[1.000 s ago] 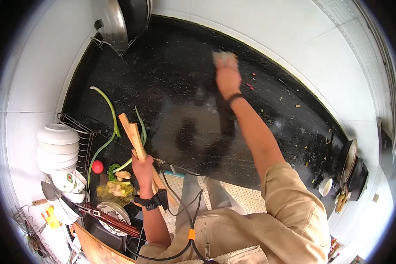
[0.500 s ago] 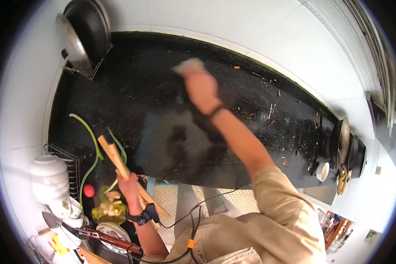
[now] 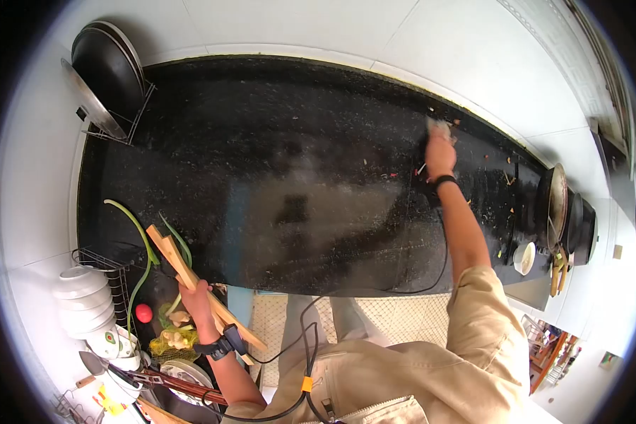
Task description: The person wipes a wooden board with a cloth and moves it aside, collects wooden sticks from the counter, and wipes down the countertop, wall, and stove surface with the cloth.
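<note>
My right hand (image 3: pixel 441 157) presses a pale, blurred cloth (image 3: pixel 437 128) onto the black countertop (image 3: pixel 261 134), near the back edge on the right. Small food scraps (image 3: pixel 456 122) lie right beside the cloth. At the lower left, my left hand (image 3: pixel 196 298) is closed around long pale wooden strips (image 3: pixel 174 258), which slant over the counter's front edge. Green onion stalks (image 3: pixel 149 247) lie just left of the strips. A red round item (image 3: pixel 143 313) and ginger-like pieces (image 3: pixel 177 339) in yellow netting are close to that hand.
Lidded pans (image 3: pixel 106 71) stand in a wire rack at the back left. Stacked white bowls (image 3: pixel 83 300) occupy the left corner. On the right are a wok (image 3: pixel 556 201), a small white bowl (image 3: pixel 523 258) and scattered scraps. A black cable (image 3: pixel 403 291) crosses the front edge.
My right hand has swept the cloth to the right along the back of the counter. Fewer scraps show along its path. My left hand still grips the wooden strips, nearly in place.
</note>
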`<move>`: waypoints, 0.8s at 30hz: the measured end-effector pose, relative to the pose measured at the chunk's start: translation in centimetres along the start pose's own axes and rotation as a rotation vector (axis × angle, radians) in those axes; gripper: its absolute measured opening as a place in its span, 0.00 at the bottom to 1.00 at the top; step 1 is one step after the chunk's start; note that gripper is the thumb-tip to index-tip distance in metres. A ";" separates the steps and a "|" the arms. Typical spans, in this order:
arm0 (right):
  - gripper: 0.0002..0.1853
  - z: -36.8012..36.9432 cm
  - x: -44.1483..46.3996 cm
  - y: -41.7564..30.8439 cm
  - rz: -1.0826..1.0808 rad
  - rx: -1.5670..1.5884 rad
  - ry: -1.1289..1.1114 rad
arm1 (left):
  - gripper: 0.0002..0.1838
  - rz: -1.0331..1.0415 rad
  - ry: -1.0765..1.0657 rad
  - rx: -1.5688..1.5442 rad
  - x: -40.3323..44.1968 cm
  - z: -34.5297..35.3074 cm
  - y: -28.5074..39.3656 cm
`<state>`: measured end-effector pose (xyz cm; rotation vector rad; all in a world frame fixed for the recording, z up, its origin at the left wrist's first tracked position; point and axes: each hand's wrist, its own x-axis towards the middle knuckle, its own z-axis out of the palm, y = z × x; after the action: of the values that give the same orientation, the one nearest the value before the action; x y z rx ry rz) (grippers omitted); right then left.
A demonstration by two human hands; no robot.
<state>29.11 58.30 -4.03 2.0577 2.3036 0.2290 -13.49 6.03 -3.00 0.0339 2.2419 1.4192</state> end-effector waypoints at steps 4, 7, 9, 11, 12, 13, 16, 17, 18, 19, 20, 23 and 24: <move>0.18 2.6 -3.0 11.5 -0.101 -0.123 0.193 | 0.25 -0.001 -0.016 0.038 -0.1 0.1 0.8; 0.14 -6.3 -5.4 7.2 -0.129 0.172 0.278 | 0.24 0.002 -0.031 0.062 0.0 0.0 0.7; 0.11 -13.1 -8.0 -2.5 -0.065 0.232 0.070 | 0.24 -0.015 -0.040 0.065 0.0 -0.2 0.7; 0.09 -13.1 -11.1 -11.7 -0.369 0.210 0.200 | 0.26 -0.015 -0.054 0.020 0.5 -0.1 0.0; 0.08 -11.9 -12.5 -16.2 -0.441 0.311 0.107 | 0.26 0.005 -0.053 0.020 0.6 0.0 -0.1; 0.09 -9.7 -14.1 -20.7 -0.509 0.428 0.247 | 0.26 0.026 -0.048 0.021 0.7 0.1 -0.1; 0.17 -3.7 -16.9 -25.7 -0.800 0.515 0.446 | 0.23 0.052 -0.006 0.086 0.8 0.3 -0.6; 0.18 -3.8 -17.3 -24.7 -0.723 0.607 0.390 | 0.23 0.058 -0.009 0.105 0.7 0.0 -0.2; 0.18 -3.3 -16.0 -22.5 -0.649 0.482 0.356 | 0.23 0.063 -0.015 0.130 0.4 0.3 0.2; 0.19 -2.6 -14.4 -18.9 -0.573 0.354 0.315 | 0.24 0.063 -0.025 0.159 -0.2 0.3 0.6; 0.20 -4.1 -13.0 -14.4 -0.456 0.321 0.114 | 0.24 0.070 -0.014 0.158 -0.7 0.5 1.0; 0.20 -3.3 -11.1 -0.3 -0.294 0.223 0.419 | 0.25 0.148 -0.004 0.272 -2.8 1.2 3.0; 0.19 -0.3 -11.5 4.2 -0.149 0.098 0.340 | 0.25 0.146 -0.009 0.268 -3.3 1.5 3.5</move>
<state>34.53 47.35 -3.90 2.0105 2.7002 0.5047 -10.77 8.05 0.75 0.2974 2.4493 1.1750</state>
